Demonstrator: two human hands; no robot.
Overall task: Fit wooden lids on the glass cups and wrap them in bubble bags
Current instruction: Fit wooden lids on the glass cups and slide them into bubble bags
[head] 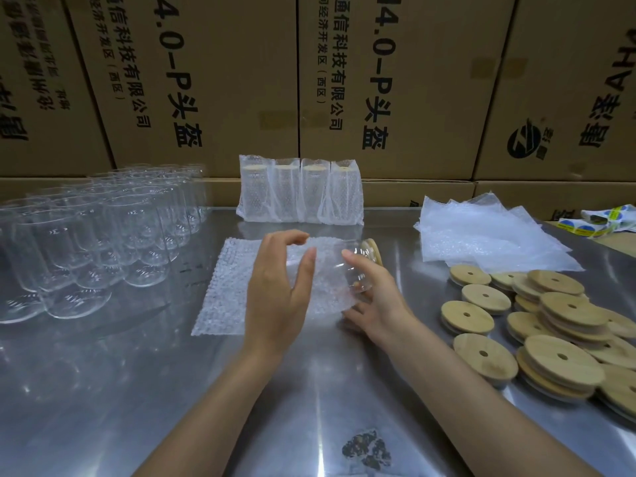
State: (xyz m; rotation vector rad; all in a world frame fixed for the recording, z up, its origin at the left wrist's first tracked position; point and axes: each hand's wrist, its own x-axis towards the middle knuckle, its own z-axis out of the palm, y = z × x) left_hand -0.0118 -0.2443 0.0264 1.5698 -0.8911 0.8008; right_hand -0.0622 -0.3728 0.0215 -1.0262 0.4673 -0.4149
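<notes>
While the hands work at the centre of the frame, look what surrounds them: a crowd of empty glass cups point(103, 235) fills the left side, standing mouth-down in rows. At the back, centre, four wrapped cups point(301, 191) stand upright side by side in their bubble bags, wooden tops showing through. To the right, a loose pile of spare bubble bags point(488, 232) lies above a heap of round wooden lids point(550, 335), each with a small hole, some stacked, some single. A sheet of stickers point(602, 222) sits at the far right edge.

All of it rests on a shiny metal worktop point(137, 390), with a dark smudge point(366, 449) near the bottom centre. Behind, a wall of cardboard boxes point(213, 80) printed with black lettering closes off the room.

Now the hands! The glass cup point(358, 270) lies on its side, its wooden lid point(373, 254) fitted and pointing right, partly inside the mouth of a bubble bag point(237, 290) spread flat on the worktop. The left hand point(278, 290) hovers over the bag's opening, fingers curved and spread, thumb raised against the plastic; whether it pinches the bag, I cannot tell. The right hand point(375, 301) cups the glass from beneath and beside, fingers curled round it.
</notes>
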